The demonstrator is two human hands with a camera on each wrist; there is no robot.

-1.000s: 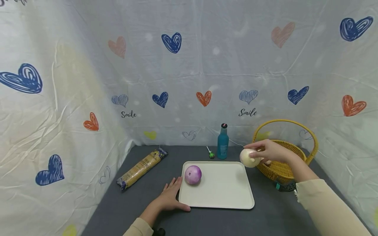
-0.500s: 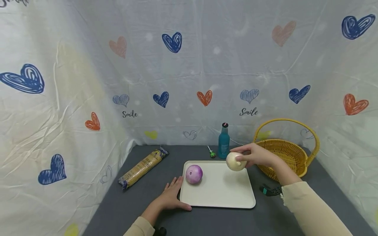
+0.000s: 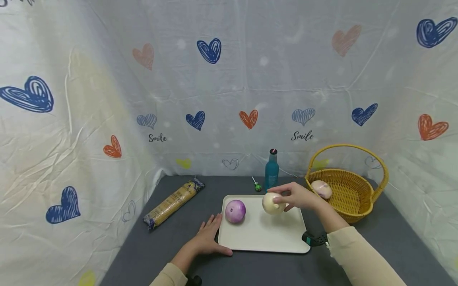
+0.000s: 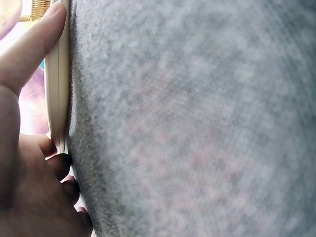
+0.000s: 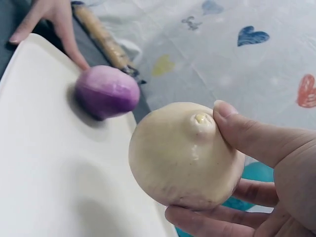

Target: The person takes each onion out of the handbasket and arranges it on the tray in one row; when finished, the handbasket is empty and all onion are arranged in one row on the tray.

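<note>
In my right hand (image 3: 298, 196) is a cream turnip (image 3: 272, 203), pinched between thumb and fingers above the tray. The right wrist view shows its small root stub, a purplish tinge low down, and the thumb (image 5: 247, 133) beside the stub. A purple turnip (image 3: 235, 211) sits on the left part of the cream tray (image 3: 264, 238). My left hand (image 3: 207, 240) lies at the tray's front left corner, fingers spread along the left side and thumb at the front edge. The left wrist view has its thumb (image 4: 37, 42) against the tray's rim (image 4: 58, 94).
The yellow wicker basket (image 3: 352, 194) at right holds a whitish-pink turnip (image 3: 321, 189). Behind the tray stand a blue bottle (image 3: 272, 172) and a green lollipop (image 3: 257, 186). A long yellow packet (image 3: 173, 203) lies at left. Patterned sheeting (image 3: 222, 87) surrounds the dark table (image 3: 272, 270).
My right hand has carried the cream turnip left from the basket's side to above the tray. The turnip in the basket has come into plain view. The left hand has stayed in place.
</note>
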